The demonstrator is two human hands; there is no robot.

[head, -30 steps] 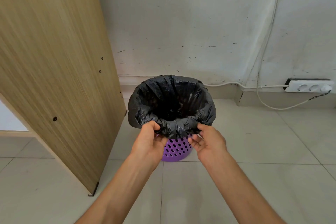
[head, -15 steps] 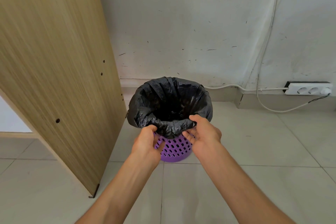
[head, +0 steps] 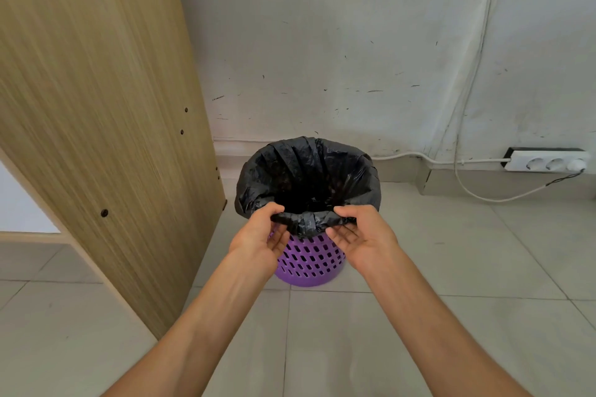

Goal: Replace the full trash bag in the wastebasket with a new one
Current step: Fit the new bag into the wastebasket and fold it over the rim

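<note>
A purple perforated wastebasket point(head: 308, 263) stands on the tiled floor near the wall. A black trash bag point(head: 306, 171) lines it, its edge folded out over the rim. The bag's inside is dark and I cannot see its contents. My left hand point(head: 259, 238) pinches the near rim of the bag on the left, thumb over the fold. My right hand point(head: 361, 234) holds the same near rim on the right, thumb on top and fingers curled beneath.
A tall wooden panel point(head: 96, 106) stands close to the left of the basket. A scuffed white wall point(head: 338, 42) rises behind it. A white power strip point(head: 548, 163) and cables point(head: 477, 195) lie at the wall on the right.
Both hands have shifted grip on the bag's near rim; the folded edge there is rolled higher, exposing more of the purple basket.
</note>
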